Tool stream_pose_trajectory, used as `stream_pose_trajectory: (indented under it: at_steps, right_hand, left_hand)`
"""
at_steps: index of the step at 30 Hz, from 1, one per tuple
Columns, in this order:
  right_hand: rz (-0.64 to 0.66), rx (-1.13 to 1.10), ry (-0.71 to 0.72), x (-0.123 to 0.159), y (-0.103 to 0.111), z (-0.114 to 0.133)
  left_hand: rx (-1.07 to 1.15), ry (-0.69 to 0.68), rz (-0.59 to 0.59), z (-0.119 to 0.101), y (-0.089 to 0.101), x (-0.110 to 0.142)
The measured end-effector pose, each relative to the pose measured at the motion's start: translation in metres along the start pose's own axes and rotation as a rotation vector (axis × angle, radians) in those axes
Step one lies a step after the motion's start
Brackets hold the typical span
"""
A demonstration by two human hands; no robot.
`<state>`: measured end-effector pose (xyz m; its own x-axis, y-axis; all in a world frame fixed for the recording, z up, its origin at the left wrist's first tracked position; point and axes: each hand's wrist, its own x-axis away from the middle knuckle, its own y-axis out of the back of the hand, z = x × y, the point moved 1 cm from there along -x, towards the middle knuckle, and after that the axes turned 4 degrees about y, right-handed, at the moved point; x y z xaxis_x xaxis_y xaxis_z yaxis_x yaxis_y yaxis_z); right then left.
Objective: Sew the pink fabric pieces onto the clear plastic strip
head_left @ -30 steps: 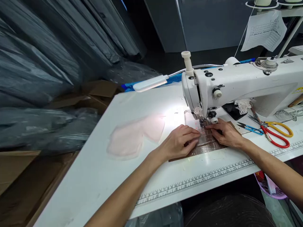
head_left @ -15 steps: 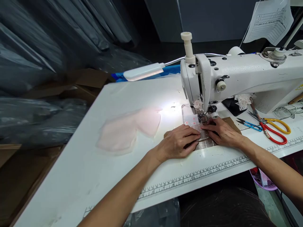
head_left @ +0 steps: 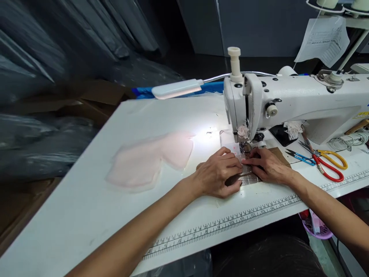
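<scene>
A white sewing machine point(head_left: 291, 98) stands over the work, its presser foot point(head_left: 242, 147) down by a small piece of sheer fabric point(head_left: 235, 148) with pink spots. My left hand point(head_left: 219, 173) lies at the left of this piece, fingers curled and closed on its edge, thumb a little apart. From the right, my right hand point(head_left: 269, 165) pinches the fabric close to the presser foot, fingertips near those of my left hand. A shiny metal plate point(head_left: 250, 179) shows under the hands. Exactly how the fingertips grip the cloth is partly hidden.
Pale pink sheer pieces point(head_left: 138, 163) lie left on the white table point(head_left: 86, 215). Blue thread snips point(head_left: 301, 157) and red-handled scissors point(head_left: 328, 171) with yellow-handled ones point(head_left: 334, 157) lie at right. A lamp point(head_left: 177, 89) lights the table; a printed ruler point(head_left: 230, 225) runs along its front edge.
The view has shifted slightly, so the machine sits lower in it. My left thumb has moved farther from the fingers. Both hands stay at the fabric by the presser foot.
</scene>
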<state>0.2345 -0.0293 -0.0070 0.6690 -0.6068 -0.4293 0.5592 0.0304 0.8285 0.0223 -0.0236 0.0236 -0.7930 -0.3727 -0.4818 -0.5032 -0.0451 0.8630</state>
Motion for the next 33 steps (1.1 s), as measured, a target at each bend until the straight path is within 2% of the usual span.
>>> stream_pose_trajectory:
  at_steps: [7, 12, 20, 33]
  right_hand:
    - [0.036, 0.039, -0.022, 0.0, 0.0, 0.002]
    - [0.053, 0.073, -0.03, -0.003, -0.002, 0.003]
    - [0.128, 0.147, -0.091, -0.014, -0.001, 0.008]
    - [0.098, 0.023, -0.103, -0.009, 0.0, 0.011]
  left_hand:
    - [0.126, 0.046, 0.001, 0.012, -0.002, 0.002]
    - [0.11, 0.058, 0.005, 0.015, -0.003, 0.011]
    - [0.017, 0.078, 0.061, 0.019, -0.002, 0.012]
    - [0.017, 0.146, 0.064, 0.024, -0.003, 0.014]
